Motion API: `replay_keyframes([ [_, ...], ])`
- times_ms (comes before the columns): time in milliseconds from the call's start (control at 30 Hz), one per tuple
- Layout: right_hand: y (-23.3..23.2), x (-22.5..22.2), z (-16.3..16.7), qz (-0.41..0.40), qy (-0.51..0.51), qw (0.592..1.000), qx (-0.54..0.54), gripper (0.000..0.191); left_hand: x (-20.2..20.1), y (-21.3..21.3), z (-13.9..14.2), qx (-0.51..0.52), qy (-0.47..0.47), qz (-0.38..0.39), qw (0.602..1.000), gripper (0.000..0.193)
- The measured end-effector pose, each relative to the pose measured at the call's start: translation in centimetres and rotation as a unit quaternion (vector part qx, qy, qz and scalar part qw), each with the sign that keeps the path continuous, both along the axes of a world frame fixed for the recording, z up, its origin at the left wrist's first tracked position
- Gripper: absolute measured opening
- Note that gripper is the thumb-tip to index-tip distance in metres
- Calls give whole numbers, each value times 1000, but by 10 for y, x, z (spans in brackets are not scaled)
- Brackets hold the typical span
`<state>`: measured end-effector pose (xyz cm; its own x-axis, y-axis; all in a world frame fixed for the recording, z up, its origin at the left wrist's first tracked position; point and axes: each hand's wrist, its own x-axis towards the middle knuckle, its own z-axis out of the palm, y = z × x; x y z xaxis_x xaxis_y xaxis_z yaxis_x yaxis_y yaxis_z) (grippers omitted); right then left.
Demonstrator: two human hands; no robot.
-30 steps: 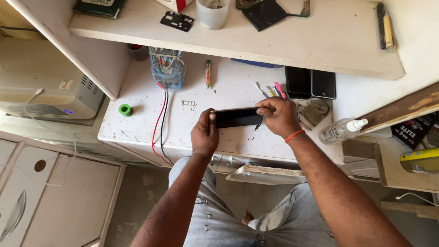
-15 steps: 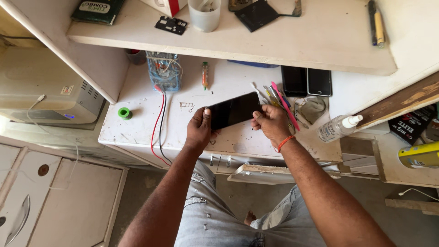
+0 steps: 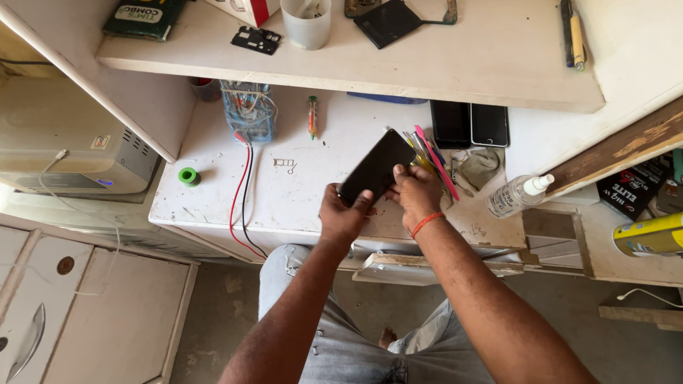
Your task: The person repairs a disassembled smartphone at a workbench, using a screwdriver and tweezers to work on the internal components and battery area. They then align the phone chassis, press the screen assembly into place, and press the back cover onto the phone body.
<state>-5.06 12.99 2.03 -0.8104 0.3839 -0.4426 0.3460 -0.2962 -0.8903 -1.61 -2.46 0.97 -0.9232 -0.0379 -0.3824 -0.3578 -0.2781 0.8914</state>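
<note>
The left hand (image 3: 343, 215) grips the lower end of a black smartphone (image 3: 377, 167), fingers wrapped around its edge, while the right hand (image 3: 416, 195) pinches the phone's side near the middle, thumb on the dark glass; whether a small tool sits between those fingertips cannot be told. The phone is held tilted just above the white workbench (image 3: 299, 192), at the centre of the frame, its upper end pointing toward the upper right. To do this well, the left grip should probably stay firm and low so the phone does not twist, and the right fingers should work along the edge with light pressure, since the glass could crack if levered hard. Just right of the hands lies a bundle of pink and yellow pry tools (image 3: 432, 153); beyond them two dark phones (image 3: 469, 124) lie flat. A clear spray bottle (image 3: 516, 195) rests at right, red and black wires (image 3: 242, 199) trail at left.
</note>
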Motion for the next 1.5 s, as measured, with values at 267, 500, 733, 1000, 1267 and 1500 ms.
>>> replay_keyframes([
  [267,3,-7,22,181,226,843,454,16,-21,-5,-1,34,14,-101,994,36],
  [500,-6,13,69,314,280,797,433,23,-7,-30,2,285,1,-60,957,32],
  [733,2,29,67,285,341,743,500,20,-5,-40,7,23,140,-1,990,56],
  [1000,7,35,63,305,382,701,520,19,-8,-49,6,-150,164,-111,969,27],
  [1267,20,41,57,304,318,771,460,19,-9,-57,0,-178,187,-155,954,24],
  [1500,23,35,39,283,244,823,428,11,-10,-56,-8,-179,224,-136,948,21],
])
